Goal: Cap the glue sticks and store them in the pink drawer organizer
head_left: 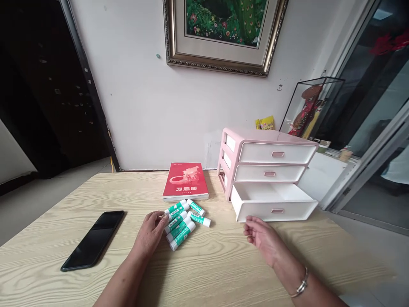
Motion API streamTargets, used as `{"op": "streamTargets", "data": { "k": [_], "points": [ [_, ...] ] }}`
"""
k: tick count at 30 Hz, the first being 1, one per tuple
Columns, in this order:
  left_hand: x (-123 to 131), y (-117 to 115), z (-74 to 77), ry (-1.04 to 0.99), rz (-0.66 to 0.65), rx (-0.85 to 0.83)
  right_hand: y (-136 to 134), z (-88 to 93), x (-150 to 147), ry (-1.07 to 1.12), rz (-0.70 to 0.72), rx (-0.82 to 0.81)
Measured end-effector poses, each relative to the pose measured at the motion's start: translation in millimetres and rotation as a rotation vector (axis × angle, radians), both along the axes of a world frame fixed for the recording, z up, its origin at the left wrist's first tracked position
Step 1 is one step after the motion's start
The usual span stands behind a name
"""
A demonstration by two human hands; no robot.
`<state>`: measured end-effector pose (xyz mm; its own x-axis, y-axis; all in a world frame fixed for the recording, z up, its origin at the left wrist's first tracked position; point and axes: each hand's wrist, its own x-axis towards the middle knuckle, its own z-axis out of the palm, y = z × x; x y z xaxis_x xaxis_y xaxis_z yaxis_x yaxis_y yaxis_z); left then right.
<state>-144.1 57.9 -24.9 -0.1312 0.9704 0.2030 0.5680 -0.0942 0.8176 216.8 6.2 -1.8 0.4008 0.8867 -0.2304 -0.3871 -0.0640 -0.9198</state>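
Note:
Several green and white glue sticks lie in a group on the wooden table, most side by side and two at an angle on the right. My left hand is at the left edge of the group, its fingers bent and its fingertips at the sticks; whether it grips one is hidden. My right hand, fingers loosely curled and apart, holds nothing just in front of the bottom drawer. That white drawer of the pink and white cabinet is pulled out, with no items visible inside. The two upper drawers are closed.
A red book lies behind the glue sticks, near the wall. On the left of the table is a black phone. Behind the cabinet are a yellow packet and a black-framed display case.

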Motion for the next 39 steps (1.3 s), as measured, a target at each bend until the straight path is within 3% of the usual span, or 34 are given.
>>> {"op": "streamTargets", "data": {
  "k": [4,8,10,13,17,25,31,34,39],
  "points": [
    [1.9,-6.2,7.0,-0.026,0.016,0.001,-2.5,26.4,-62.0,-0.515,0.352,0.246],
    [0.2,-6.9,6.4,-0.034,0.012,0.006,20.6,37.5,-97.4,-1.079,0.532,0.495],
    [-0.7,-6.3,5.7,-0.033,0.007,0.012,39.1,34.6,-108.1,-1.271,0.595,0.501],
    [-1.6,-5.3,6.3,-0.027,-0.007,0.024,66.3,28.1,-120.1,-1.516,0.731,0.382],
    [-2.0,-5.8,9.8,-0.015,-0.024,0.033,88.3,24.7,-130.5,-1.682,0.856,0.262],
    [-1.3,-7.9,11.8,-0.007,-0.051,0.015,97.0,14.0,-128.2,-1.796,0.79,0.188],
    [-2.1,-12.4,18.8,0.0,-0.067,-0.006,80.9,9.9,-103.7,-1.837,0.746,0.195],
    [-2.8,-14.3,22.9,0.006,-0.067,-0.018,73.2,28.1,-79.9,-1.832,0.676,0.304],
    [-2.5,-11.8,18.8,0.022,-0.059,-0.023,77.5,90.8,-11.9,-1.857,0.429,0.477]
  ]
}}
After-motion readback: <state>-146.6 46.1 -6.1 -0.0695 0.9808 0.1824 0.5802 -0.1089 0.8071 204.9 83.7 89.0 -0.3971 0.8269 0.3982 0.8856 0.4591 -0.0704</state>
